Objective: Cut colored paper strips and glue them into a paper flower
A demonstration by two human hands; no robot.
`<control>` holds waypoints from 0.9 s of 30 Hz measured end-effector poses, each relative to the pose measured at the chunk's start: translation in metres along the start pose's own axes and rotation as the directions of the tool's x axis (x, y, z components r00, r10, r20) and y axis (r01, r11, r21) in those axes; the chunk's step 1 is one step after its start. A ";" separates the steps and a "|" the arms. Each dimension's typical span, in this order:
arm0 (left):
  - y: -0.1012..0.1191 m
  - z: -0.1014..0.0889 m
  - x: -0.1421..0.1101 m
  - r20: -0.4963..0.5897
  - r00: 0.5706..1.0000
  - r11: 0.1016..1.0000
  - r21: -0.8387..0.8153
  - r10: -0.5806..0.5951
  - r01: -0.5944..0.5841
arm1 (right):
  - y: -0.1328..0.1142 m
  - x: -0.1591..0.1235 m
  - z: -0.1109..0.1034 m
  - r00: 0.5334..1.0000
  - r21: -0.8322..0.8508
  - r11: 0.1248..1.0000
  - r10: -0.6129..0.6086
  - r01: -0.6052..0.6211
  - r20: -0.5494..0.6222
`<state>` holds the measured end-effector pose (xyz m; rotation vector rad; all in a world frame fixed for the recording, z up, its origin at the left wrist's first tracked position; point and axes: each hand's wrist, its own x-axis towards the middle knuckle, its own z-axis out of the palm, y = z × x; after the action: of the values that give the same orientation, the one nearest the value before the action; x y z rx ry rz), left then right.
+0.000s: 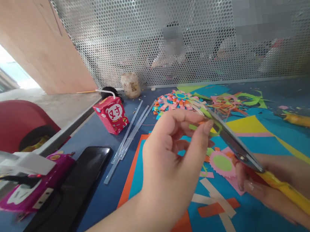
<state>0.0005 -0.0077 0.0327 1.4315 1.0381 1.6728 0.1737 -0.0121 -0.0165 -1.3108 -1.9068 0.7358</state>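
My left hand (168, 159) pinches a thin green paper strip (198, 127) between thumb and forefinger, held up over the table. My right hand (268, 188) grips yellow-handled scissors (237, 145), whose grey blades point up and left to meet the strip at my left fingertips. Below the hands lie blue and orange paper sheets (149, 162) with a pink-and-green paper flower (222, 162) and loose white and orange strips (216, 202).
A pile of coloured paper scraps (177, 100) lies at the back by a perforated metal screen (189, 25). A red drink carton (111, 114), clear glue sticks (129, 134), a black phone (69, 198) and a magenta device (33, 183) sit to the left. People sit behind the screen.
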 end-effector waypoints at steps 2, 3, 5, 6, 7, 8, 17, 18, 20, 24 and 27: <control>0.000 0.000 0.000 -0.001 1.000 1.000 -0.003 0.004 -0.004 | -0.005 -0.002 0.000 0.999 0.034 0.999 0.038 -0.038 0.003; 0.000 0.000 0.000 -0.002 1.000 1.000 -0.002 0.006 -0.006 | -0.009 -0.002 0.000 0.998 0.047 0.997 0.058 -0.058 -0.008; 0.001 0.000 -0.001 -0.004 1.000 1.000 -0.002 0.008 -0.008 | -0.015 -0.001 -0.001 0.996 0.056 0.996 0.075 -0.073 -0.041; 0.001 0.000 -0.001 -0.005 1.000 1.000 -0.002 0.009 -0.009 | -0.016 -0.001 -0.002 0.996 0.042 0.997 0.067 -0.065 -0.059; 0.001 0.000 -0.001 -0.006 1.000 1.000 -0.004 0.010 -0.010 | -0.016 0.000 -0.003 0.996 0.009 0.999 0.044 -0.043 -0.074; 0.001 0.000 -0.001 -0.007 1.000 1.000 -0.007 0.011 -0.011 | -0.015 0.001 -0.004 0.997 -0.038 0.999 0.000 -0.003 -0.077; 0.000 -0.001 0.001 -0.002 1.000 1.000 -0.028 0.011 -0.011 | 0.003 0.009 -0.010 0.962 -0.242 0.933 -0.273 0.265 0.001; 0.000 0.000 0.001 -0.001 1.000 0.999 -0.032 0.009 -0.009 | 0.004 0.008 -0.010 0.962 -0.241 0.934 -0.274 0.265 -0.003; 0.001 0.000 0.001 -0.001 1.000 0.999 -0.035 -0.003 0.003 | 0.003 0.007 -0.009 0.966 -0.208 0.945 -0.258 0.252 0.001; 0.002 0.001 0.002 -0.007 1.000 1.000 -0.026 -0.017 0.017 | -0.001 0.007 -0.010 0.986 -0.052 0.990 -0.124 0.131 0.110; 0.002 0.001 0.002 -0.007 1.000 1.000 -0.014 -0.022 0.022 | -0.006 0.006 -0.012 0.996 -0.049 0.998 -0.031 0.035 0.080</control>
<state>0.0011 -0.0064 0.0353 1.4019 1.0406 1.6674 0.1788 -0.0078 -0.0037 -1.2953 -2.0173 0.7376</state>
